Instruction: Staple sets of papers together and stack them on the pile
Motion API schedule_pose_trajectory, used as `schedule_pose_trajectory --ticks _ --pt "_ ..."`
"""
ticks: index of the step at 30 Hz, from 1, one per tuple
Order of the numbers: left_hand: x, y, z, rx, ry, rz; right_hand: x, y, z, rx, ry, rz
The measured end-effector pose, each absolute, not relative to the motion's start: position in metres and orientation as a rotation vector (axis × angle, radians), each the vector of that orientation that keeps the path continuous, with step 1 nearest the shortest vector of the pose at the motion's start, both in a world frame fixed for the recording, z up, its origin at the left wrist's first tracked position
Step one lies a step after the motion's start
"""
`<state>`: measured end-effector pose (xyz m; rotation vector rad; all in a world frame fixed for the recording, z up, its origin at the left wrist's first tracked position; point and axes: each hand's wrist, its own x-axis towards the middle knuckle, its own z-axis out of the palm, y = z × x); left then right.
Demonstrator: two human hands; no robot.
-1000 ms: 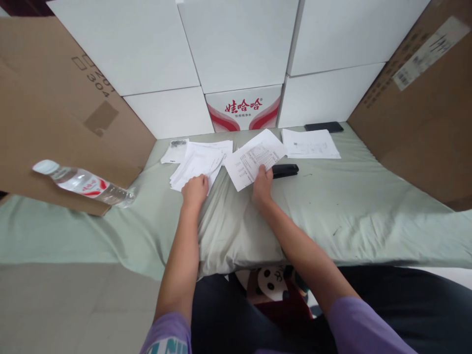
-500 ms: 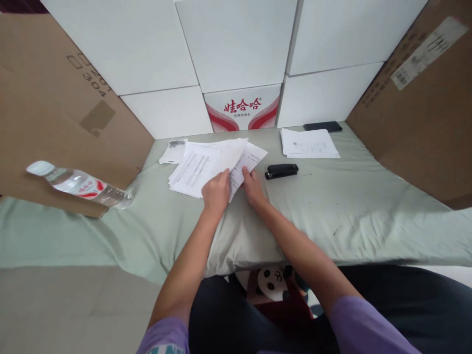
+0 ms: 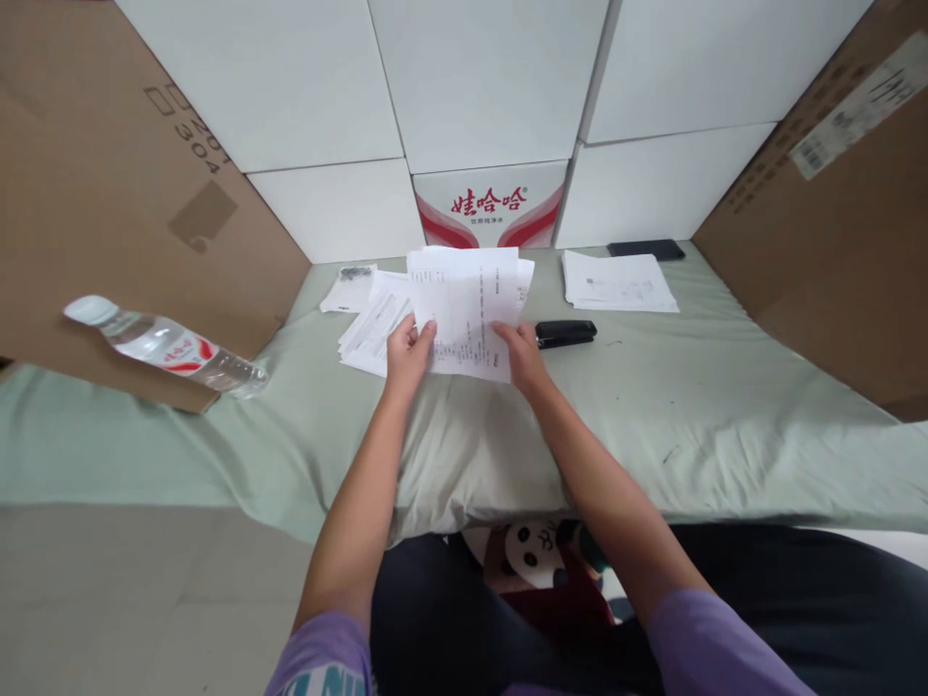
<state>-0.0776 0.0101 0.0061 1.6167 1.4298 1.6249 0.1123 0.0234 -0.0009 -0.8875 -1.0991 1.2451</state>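
A pale green sheet covers the work surface, closed in at the back by white cartons and at both sides by brown cardboard boxes. One carton at centre back carries a red printed label.

The left hand and right hand hold a bundle of printed sheets at the centre of the frame — each hand pinches a lower corner, thumb on top, remaining fingers hidden beneath the paper. The bundle is raised above the sheet.

A loose paper stack lies just left of the bundle, partly under it. A black stapler lies just right of the right hand. At upper right a second paper stack rests near a dark phone. A plastic water bottle lies at the left edge — on its side.
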Motion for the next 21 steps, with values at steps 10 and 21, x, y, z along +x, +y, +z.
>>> schedule_pose_trajectory --ticks 10,21 --pt "-0.094 -0.012 0.017 2.124 1.712 1.316 0.163 0.025 0.047 -0.909 -1.479 0.849" --pt "-0.094 0.011 0.013 1.366 1.291 1.767 0.152 0.048 0.008 -0.963 -1.267 0.947"
